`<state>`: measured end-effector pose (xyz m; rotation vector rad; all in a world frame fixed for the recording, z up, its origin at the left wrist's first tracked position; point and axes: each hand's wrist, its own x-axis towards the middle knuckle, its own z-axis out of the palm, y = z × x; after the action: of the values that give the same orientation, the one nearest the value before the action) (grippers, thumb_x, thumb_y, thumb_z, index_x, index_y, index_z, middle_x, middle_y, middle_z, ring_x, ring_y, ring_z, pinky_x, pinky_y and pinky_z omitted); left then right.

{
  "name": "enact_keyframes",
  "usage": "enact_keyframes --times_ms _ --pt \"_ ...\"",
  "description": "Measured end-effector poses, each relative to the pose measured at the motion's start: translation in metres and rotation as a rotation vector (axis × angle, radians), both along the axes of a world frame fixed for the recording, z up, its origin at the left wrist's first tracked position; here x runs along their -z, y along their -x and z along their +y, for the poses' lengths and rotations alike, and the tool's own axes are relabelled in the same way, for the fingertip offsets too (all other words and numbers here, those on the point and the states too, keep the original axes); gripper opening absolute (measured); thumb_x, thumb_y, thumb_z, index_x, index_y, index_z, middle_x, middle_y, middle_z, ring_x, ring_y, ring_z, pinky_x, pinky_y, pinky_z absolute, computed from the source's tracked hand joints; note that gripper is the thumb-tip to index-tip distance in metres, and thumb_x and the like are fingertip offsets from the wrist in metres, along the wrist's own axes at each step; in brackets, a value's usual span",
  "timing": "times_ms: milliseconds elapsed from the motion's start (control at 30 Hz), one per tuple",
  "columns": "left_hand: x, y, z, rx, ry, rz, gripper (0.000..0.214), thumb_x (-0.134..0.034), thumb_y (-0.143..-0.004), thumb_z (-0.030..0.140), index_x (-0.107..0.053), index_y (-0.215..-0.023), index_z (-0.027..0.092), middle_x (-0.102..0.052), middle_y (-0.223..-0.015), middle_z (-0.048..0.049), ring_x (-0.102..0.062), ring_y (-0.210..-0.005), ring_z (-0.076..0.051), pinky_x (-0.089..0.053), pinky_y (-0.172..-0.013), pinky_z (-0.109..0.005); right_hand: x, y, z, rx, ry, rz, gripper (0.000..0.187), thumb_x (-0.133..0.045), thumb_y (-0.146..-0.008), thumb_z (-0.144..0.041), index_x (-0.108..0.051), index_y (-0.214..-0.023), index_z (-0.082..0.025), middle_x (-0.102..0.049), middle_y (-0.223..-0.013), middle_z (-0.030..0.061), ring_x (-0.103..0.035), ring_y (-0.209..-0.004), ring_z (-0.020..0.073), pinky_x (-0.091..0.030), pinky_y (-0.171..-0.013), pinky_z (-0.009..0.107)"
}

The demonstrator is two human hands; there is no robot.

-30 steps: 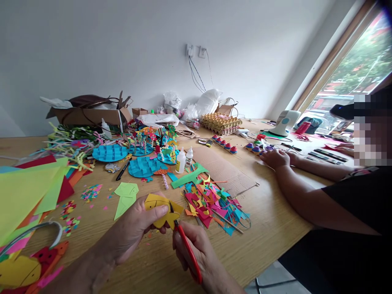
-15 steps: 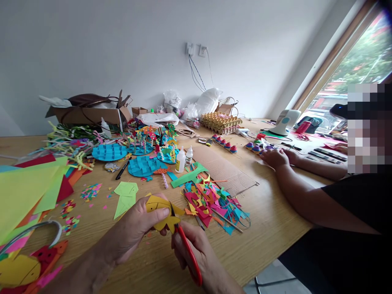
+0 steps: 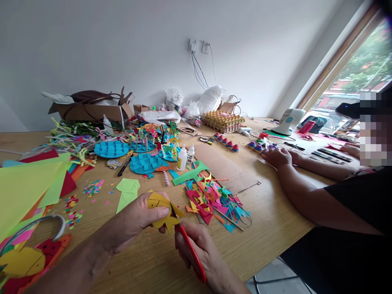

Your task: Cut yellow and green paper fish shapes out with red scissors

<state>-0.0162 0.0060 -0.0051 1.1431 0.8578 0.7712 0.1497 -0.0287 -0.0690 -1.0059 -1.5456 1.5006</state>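
Pinched in my left hand (image 3: 141,218) is a yellow paper fish (image 3: 159,202) with drawn black lines, thumb on top and fingers beneath. My right hand (image 3: 199,249) grips red-handled scissors (image 3: 192,253), whose dark blades meet the fish near its tail. A narrow strip of yellow paper sticks out beyond the blades. Behind my left hand lies a light green paper piece (image 3: 127,194) with pencil lines. A pile of colourful paper scraps (image 3: 211,196) lies beyond my right hand. At the lower left, another yellow paper fish (image 3: 23,261) rests on red and orange cutouts.
Blue paper-covered discs (image 3: 147,163), two glue bottles (image 3: 181,158) and a black marker (image 3: 125,165) stand or lie mid-table. Cardboard (image 3: 226,167) lies flat beyond the scraps. Egg trays (image 3: 223,119) are stacked at the back. On the right, a co-worker's hands (image 3: 277,157) touch painted egg-carton pieces.
The view has shifted slightly, so most things appear a little to the right. My right hand and the scissors have moved slightly right and down relative to the fish.
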Motion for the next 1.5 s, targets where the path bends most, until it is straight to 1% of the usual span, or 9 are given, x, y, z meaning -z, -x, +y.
enact_keyframes --times_ms 233,433,600,700,900,1033,1167,1300,1500 --pt "0.003 0.007 0.004 0.095 -0.008 0.028 0.009 -0.061 -0.072 0.025 -0.058 -0.069 0.018 -0.054 -0.064 0.0043 -0.045 -0.059 -0.01 -0.038 -0.054 -0.02 -0.004 -0.006 0.0 -0.051 -0.057 -0.069 0.036 -0.042 -0.089 -0.039 -0.036 -0.06 -0.018 -0.029 -0.056 -0.0056 -0.027 -0.049 0.0074 -0.019 -0.044 0.022" --pt "0.0 0.009 0.005 0.136 -0.002 0.081 0.009 -0.06 -0.072 0.025 -0.056 -0.071 0.017 -0.053 -0.065 0.0046 -0.045 -0.061 -0.011 -0.039 -0.055 -0.021 -0.007 -0.01 0.001 -0.083 -0.095 -0.127 0.035 -0.04 -0.091 -0.036 -0.037 -0.061 -0.018 -0.029 -0.056 -0.0056 -0.027 -0.049 0.0072 -0.019 -0.043 0.021" --pt "0.003 0.013 0.008 0.176 0.004 0.086 0.012 -0.06 -0.072 0.028 -0.057 -0.077 0.017 -0.057 -0.072 0.0024 -0.049 -0.066 -0.012 -0.041 -0.058 -0.023 -0.008 -0.011 0.002 -0.095 -0.117 -0.166 0.032 -0.042 -0.09 -0.031 -0.036 -0.061 -0.018 -0.03 -0.056 -0.0057 -0.026 -0.049 0.007 -0.019 -0.043 0.021" --pt "0.003 0.014 0.009 0.188 -0.001 0.099 0.012 -0.06 -0.073 0.027 -0.058 -0.078 0.016 -0.058 -0.073 0.0019 -0.05 -0.068 -0.013 -0.041 -0.06 -0.023 -0.008 -0.012 0.002 -0.105 -0.123 -0.196 0.033 -0.043 -0.09 -0.032 -0.036 -0.061 -0.018 -0.03 -0.055 -0.0058 -0.026 -0.049 0.0071 -0.019 -0.043 0.021" --pt "-0.002 0.015 0.01 0.198 0.006 0.123 0.009 -0.06 -0.071 0.024 -0.058 -0.074 0.016 -0.056 -0.07 0.0034 -0.049 -0.066 -0.011 -0.041 -0.059 -0.022 -0.012 -0.014 0.004 -0.107 -0.173 -0.26 0.033 -0.043 -0.089 -0.028 -0.035 -0.059 -0.018 -0.028 -0.055 -0.0061 -0.025 -0.05 0.0072 -0.019 -0.042 0.02" --pt "-0.001 0.017 0.011 0.227 -0.006 0.176 0.007 -0.059 -0.072 0.023 -0.06 -0.076 0.016 -0.057 -0.07 0.0026 -0.05 -0.065 -0.012 -0.042 -0.058 -0.022 -0.016 -0.015 0.005 -0.12 -0.21 -0.307 0.033 -0.045 -0.088 -0.025 -0.032 -0.058 -0.018 -0.027 -0.055 -0.0061 -0.023 -0.051 0.0076 -0.019 -0.043 0.021" --pt "0.004 0.015 0.011 0.164 -0.01 0.15 0.014 -0.061 -0.073 0.029 -0.061 -0.079 0.017 -0.061 -0.074 0.0013 -0.054 -0.067 -0.012 -0.044 -0.056 -0.022 -0.012 -0.015 0.005 -0.1 -0.161 -0.256 0.033 -0.042 -0.089 -0.03 -0.035 -0.059 -0.018 -0.03 -0.055 -0.0059 -0.026 -0.05 0.0075 -0.019 -0.044 0.021" --pt "0.007 0.009 0.01 0.062 -0.044 0.081 0.018 -0.063 -0.072 0.034 -0.06 -0.074 0.017 -0.06 -0.068 0.003 -0.051 -0.059 -0.009 -0.042 -0.051 -0.018 -0.005 -0.012 0.005 -0.056 -0.101 -0.188 0.031 -0.043 -0.088 -0.029 -0.036 -0.06 -0.018 -0.031 -0.055 -0.0056 -0.029 -0.05 0.0075 -0.02 -0.046 0.022" --pt "0.009 0.006 0.008 0.047 -0.059 0.018 0.019 -0.062 -0.075 0.035 -0.057 -0.07 0.017 -0.058 -0.063 0.0046 -0.047 -0.055 -0.008 -0.039 -0.049 -0.016 -0.003 -0.01 0.004 -0.049 -0.054 -0.14 0.028 -0.043 -0.086 -0.025 -0.037 -0.059 -0.018 -0.032 -0.054 -0.0061 -0.03 -0.049 0.0069 -0.021 -0.046 0.021"
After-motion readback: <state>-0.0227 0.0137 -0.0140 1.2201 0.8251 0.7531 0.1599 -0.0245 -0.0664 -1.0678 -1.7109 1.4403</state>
